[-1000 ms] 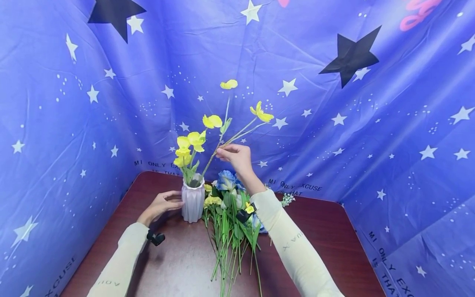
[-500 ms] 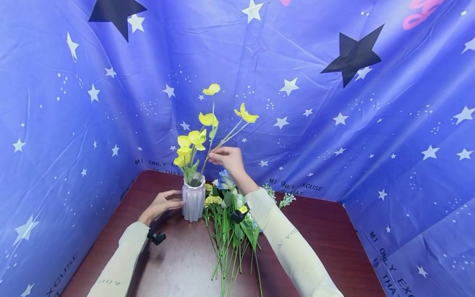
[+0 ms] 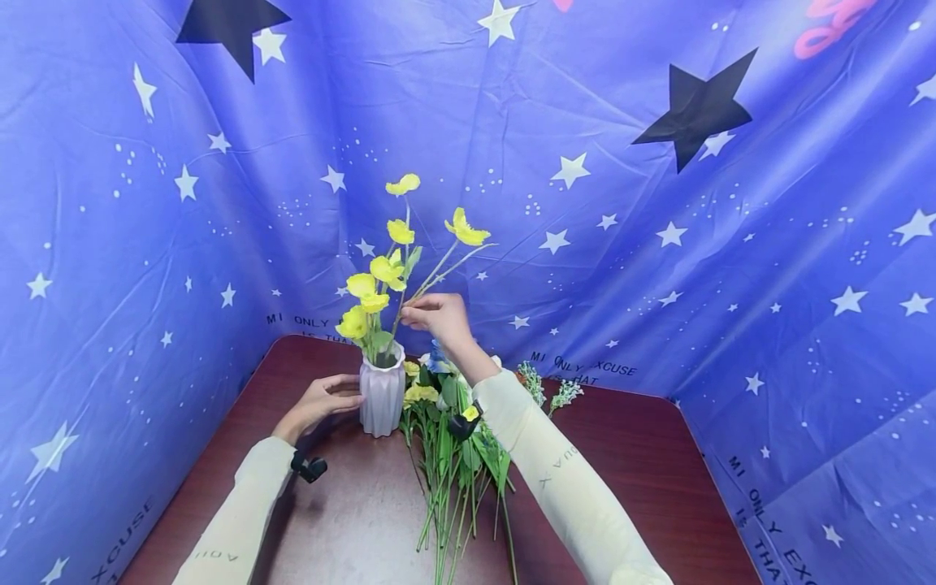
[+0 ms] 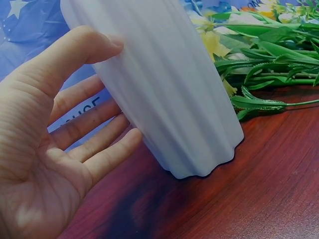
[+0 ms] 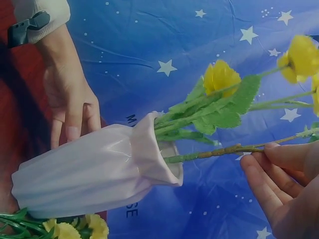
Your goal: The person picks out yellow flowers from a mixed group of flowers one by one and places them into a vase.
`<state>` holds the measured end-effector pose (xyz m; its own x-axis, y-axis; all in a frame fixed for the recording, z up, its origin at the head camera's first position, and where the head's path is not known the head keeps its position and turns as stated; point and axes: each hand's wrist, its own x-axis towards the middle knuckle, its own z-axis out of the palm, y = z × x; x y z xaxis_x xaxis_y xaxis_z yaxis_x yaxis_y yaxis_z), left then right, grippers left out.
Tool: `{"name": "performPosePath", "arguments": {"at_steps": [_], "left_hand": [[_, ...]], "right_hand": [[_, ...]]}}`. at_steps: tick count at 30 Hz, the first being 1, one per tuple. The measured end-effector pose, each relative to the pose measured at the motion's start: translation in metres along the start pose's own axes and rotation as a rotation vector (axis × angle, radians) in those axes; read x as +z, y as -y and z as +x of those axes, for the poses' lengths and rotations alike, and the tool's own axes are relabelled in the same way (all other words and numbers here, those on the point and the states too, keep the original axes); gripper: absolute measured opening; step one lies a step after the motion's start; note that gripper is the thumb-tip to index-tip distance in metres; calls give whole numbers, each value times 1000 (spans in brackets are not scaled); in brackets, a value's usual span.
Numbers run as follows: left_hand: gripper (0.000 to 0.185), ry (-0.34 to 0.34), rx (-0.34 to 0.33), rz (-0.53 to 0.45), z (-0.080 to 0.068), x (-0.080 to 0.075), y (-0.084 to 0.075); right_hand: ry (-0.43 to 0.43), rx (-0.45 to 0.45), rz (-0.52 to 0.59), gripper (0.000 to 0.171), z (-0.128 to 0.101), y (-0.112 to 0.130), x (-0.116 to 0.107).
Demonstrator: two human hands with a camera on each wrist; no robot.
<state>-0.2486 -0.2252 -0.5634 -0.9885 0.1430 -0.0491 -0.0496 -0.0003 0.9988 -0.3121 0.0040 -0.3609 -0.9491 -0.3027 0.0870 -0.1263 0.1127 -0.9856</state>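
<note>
A white fluted vase (image 3: 382,394) stands upright on the table, with several yellow poppy-like flowers (image 3: 361,286) rising from its mouth. My left hand (image 3: 319,406) is at the vase's left side; its thumb (image 4: 94,45) touches the wall and its fingers lie loosely extended beside it. My right hand (image 3: 439,318) pinches a branched yellow flower stem (image 5: 219,152) between thumb and fingertips, just above the rim. The stem's lower end is inside the vase, and its tip is hidden there. The branch leans to the right of the other flowers.
To the right of the vase lies a heap of blue, white and yellow flowers with long green stems (image 3: 446,487), partly under my right forearm. Small pale sprigs (image 3: 565,393) stick out behind. A starry blue cloth (image 3: 585,203) surrounds the dark red table (image 3: 629,479).
My right hand has moved left and slightly down, bringing the branched flower stem closer over the vase. The left hand and the vase have stayed in place.
</note>
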Motion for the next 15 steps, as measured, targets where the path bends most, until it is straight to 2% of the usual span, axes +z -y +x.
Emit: {"name": "performPosePath", "arguments": {"at_steps": [11, 15], "left_hand": [[63, -9, -11, -9, 1, 2, -1], [63, 2, 5, -15, 1, 2, -1]], "right_hand": [[17, 57, -43, 18, 0, -4, 5], [22, 72, -71, 17, -2, -6, 7]]}}
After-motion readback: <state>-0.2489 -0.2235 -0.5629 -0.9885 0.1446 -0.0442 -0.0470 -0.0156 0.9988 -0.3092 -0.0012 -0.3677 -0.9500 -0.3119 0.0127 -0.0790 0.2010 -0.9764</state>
